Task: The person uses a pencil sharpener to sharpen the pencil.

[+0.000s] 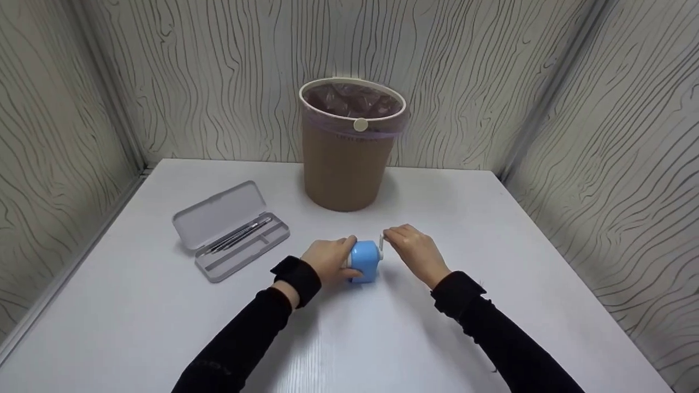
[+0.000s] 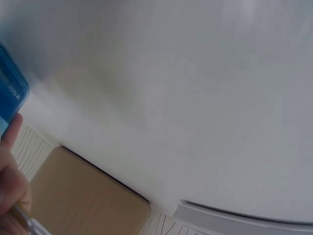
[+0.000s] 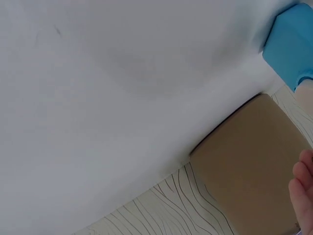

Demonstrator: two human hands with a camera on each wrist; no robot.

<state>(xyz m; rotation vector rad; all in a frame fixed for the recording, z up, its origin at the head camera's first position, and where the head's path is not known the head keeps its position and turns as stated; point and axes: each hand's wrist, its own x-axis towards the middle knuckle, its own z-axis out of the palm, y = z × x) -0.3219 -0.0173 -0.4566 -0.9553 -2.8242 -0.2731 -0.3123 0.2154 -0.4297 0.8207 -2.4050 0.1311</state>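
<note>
A blue pencil sharpener (image 1: 365, 261) with a side crank (image 1: 381, 249) sits on the white table. My left hand (image 1: 326, 260) grips the sharpener from its left side, thumb and fingers around the body. In the left wrist view, a slim pencil-like stick (image 2: 28, 221) with a silvery part shows beside the curled fingers of that hand. On the other side, my right hand (image 1: 416, 252) pinches the upper end of the pale crank. The right wrist view catches the sharpener's blue side and the crank's pale hub (image 3: 305, 93), with fingertips (image 3: 299, 193) below.
Left of the hands lies an open grey pencil case (image 1: 218, 214) holding several dark pencils (image 1: 240, 236). Behind the sharpener stands a brown wastebasket (image 1: 347, 172) with a bag liner. Wood-patterned panels (image 1: 218, 82) enclose the table's back and sides.
</note>
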